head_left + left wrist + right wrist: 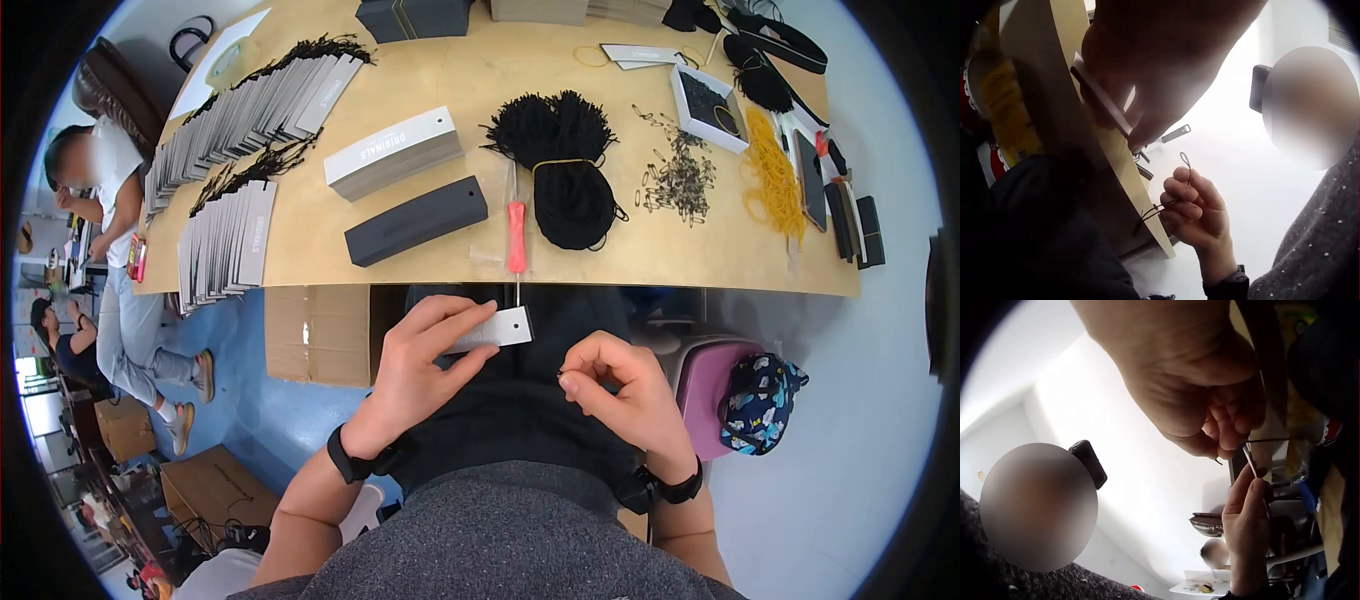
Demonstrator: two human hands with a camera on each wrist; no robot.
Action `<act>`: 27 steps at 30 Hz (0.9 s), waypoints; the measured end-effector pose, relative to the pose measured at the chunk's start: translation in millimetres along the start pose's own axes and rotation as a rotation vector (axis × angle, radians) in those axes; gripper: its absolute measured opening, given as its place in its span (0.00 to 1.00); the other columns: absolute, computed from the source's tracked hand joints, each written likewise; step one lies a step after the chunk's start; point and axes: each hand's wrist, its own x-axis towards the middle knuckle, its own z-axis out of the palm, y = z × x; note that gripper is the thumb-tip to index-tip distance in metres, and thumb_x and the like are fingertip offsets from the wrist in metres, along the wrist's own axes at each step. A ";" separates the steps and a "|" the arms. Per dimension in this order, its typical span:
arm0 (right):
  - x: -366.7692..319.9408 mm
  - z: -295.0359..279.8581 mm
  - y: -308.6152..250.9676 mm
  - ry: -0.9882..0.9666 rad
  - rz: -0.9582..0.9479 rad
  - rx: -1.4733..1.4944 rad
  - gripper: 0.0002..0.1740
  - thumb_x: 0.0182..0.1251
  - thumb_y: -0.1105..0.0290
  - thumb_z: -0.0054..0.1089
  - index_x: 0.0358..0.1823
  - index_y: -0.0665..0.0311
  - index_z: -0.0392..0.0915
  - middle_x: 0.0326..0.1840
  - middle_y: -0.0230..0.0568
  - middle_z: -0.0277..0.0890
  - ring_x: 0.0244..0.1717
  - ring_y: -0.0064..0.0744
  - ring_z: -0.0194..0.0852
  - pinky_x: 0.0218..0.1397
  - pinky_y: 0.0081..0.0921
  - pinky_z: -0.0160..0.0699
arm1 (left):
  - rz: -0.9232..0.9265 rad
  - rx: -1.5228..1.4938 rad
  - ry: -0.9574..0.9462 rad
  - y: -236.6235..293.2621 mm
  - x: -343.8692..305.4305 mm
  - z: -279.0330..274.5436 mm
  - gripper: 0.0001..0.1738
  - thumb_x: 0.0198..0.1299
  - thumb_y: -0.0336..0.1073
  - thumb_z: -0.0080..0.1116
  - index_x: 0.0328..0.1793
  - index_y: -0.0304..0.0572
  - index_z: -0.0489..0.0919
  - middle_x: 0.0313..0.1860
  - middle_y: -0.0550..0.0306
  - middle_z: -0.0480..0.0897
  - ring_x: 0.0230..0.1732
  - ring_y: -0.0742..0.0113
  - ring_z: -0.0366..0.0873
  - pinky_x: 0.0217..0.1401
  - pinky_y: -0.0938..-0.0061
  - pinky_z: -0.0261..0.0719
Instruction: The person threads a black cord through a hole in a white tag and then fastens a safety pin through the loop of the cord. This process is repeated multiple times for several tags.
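Below the table edge, my left hand (pixel 425 360) pinches a pale tag (pixel 512 327) between fingers and thumb; its round hole faces right. To its right, my right hand (pixel 625 390) has thumb and index finger pinched together. The left wrist view shows a thin dark cord (pixel 1185 160) looping up from that right hand (pixel 1197 209), with more cord hanging at its other side. In the right wrist view the tag (pixel 1250 461) is edge-on, close to the right fingertips. A red-handled tool (pixel 516 238) lies on the table, its metal shaft extending past the edge towards the tag.
On the table (pixel 400 90) are a pale tag stack (pixel 395 155), a dark stack (pixel 417 222), a black cord bundle (pixel 573 205), loose safety pins (pixel 680 185), a white box (pixel 708 108), yellow bands (pixel 773 180) and strung tags (pixel 228 240). A cardboard box (pixel 318 335) stands below.
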 end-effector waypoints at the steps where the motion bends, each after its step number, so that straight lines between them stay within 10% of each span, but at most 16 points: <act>1: 0.1 1.0 0.8 -0.001 0.002 -0.001 0.05 0.69 0.73 0.64 0.39 0.67 0.77 0.25 0.28 0.77 0.26 0.13 0.71 0.30 0.15 0.68 | 0.026 0.014 0.026 -1.5 -2.1 1.5 0.26 0.46 0.24 0.75 0.56 0.39 0.85 0.46 0.52 0.83 0.43 0.57 0.80 0.44 0.70 0.80; 16: 30.4 23.4 12.2 0.171 -0.155 -0.244 0.06 0.68 0.73 0.64 0.39 0.68 0.77 0.25 0.34 0.78 0.24 0.18 0.72 0.29 0.19 0.71 | -0.149 -0.143 0.001 -6.7 2.2 16.0 0.22 0.54 0.24 0.71 0.57 0.39 0.85 0.39 0.51 0.85 0.39 0.63 0.83 0.46 0.73 0.81; 27: 27.9 14.3 22.6 -0.039 0.238 0.012 0.08 0.73 0.68 0.61 0.42 0.68 0.79 0.27 0.34 0.82 0.24 0.14 0.76 0.25 0.16 0.75 | -0.044 -0.309 -0.252 -21.1 7.8 7.7 0.16 0.56 0.20 0.65 0.52 0.39 0.86 0.40 0.53 0.85 0.44 0.61 0.85 0.49 0.73 0.80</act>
